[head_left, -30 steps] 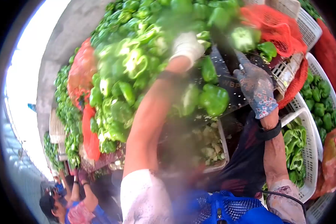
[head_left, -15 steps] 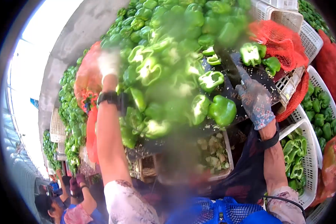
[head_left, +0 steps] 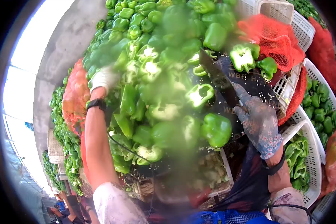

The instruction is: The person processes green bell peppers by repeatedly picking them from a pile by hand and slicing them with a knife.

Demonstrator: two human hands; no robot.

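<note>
My right hand (head_left: pixel 258 121), in a patterned glove, is wrapped round the handle of a broad-bladed knife (head_left: pixel 219 76). The blade points up and left over a dark, seed-strewn board (head_left: pixel 237 80). My left hand (head_left: pixel 103 80), in a white glove, reaches into the green peppers at the left of the heap; smearing hides its fingers. Cut pepper halves (head_left: pixel 200 95) lie between the hands, and a large green pepper (head_left: pixel 215 130) sits at the board's near edge. Another cut pepper (head_left: pixel 243 58) lies beyond the knife. A smudge blurs the middle of the view.
Red mesh bags lie at left (head_left: pixel 75 93) and right (head_left: pixel 278 41). A white crate (head_left: pixel 313 164) of cut peppers stands at my right, with more crates behind it. A tub (head_left: pixel 227 164) of pale scraps sits below the board. Another person's arm (head_left: pixel 69 207) shows at lower left.
The view has shifted, so most of the heap appears lower and further left. My left hand is still among the peppers at left; my right hand keeps the knife over the board.
</note>
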